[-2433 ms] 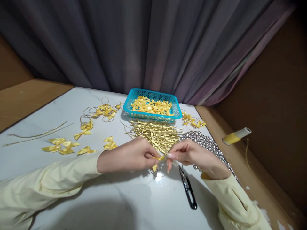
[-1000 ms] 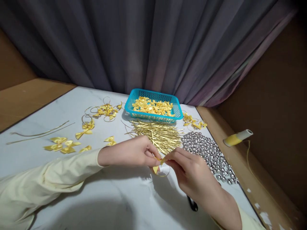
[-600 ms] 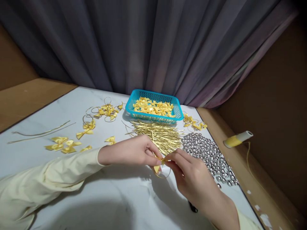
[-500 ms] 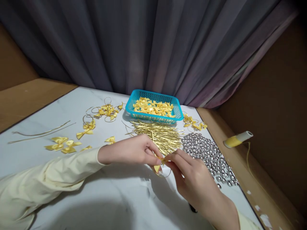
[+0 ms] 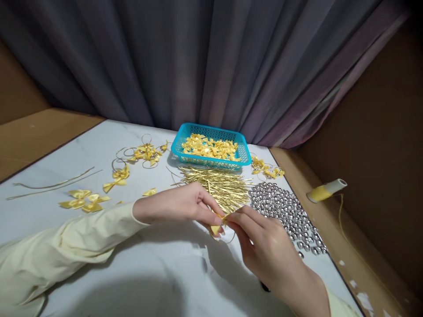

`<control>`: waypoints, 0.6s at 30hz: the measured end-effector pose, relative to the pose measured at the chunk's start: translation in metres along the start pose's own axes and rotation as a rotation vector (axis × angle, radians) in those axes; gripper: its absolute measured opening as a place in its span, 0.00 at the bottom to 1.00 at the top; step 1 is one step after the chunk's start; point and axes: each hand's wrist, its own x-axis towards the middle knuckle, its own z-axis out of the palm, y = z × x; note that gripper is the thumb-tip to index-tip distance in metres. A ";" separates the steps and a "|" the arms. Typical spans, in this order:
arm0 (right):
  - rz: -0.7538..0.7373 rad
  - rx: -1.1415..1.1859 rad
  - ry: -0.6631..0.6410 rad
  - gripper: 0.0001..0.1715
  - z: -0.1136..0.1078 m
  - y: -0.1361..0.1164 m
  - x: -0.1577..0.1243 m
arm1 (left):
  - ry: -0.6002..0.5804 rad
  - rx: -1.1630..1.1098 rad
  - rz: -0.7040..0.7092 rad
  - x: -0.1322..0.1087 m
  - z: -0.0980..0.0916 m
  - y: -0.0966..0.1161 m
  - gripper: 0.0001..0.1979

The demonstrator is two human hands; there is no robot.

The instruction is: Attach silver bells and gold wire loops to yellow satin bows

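Over the middle of the table, my left hand (image 5: 190, 204) pinches a yellow ribbon bow (image 5: 216, 229) between thumb and fingers. My right hand (image 5: 264, 240) meets it from the right, its fingertips closed on the same bow near its knot. A thin cord loop (image 5: 231, 240) hangs beneath the fingers. The bow's centre is mostly covered by the fingertips. Just beyond both hands lies a pile of gold twist ties (image 5: 220, 187). Right of it spreads a heap of shiny silver beads (image 5: 284, 211).
A blue basket (image 5: 176, 152) of yellow bows stands at the back. Bows with cord loops (image 5: 147, 153) lie at left, loose bows (image 5: 79, 199) nearer, and more looped bows (image 5: 267, 168) at right. A spool of yellow thread (image 5: 325, 191) rests on the right ledge. A dark object (image 5: 265, 286) is partly under my right wrist.
Both hands stay together at the bow, with only slight finger movement. The whole view has shifted a little.
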 end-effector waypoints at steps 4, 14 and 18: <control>-0.012 -0.004 0.006 0.13 0.001 0.000 0.001 | -0.028 -0.088 0.012 0.001 0.000 0.000 0.09; 0.021 0.047 -0.001 0.13 -0.001 0.001 0.003 | -0.014 -0.081 0.022 0.002 0.000 0.001 0.09; 0.014 0.043 0.008 0.13 -0.001 0.000 0.003 | -0.001 -0.049 0.015 0.001 0.000 0.001 0.09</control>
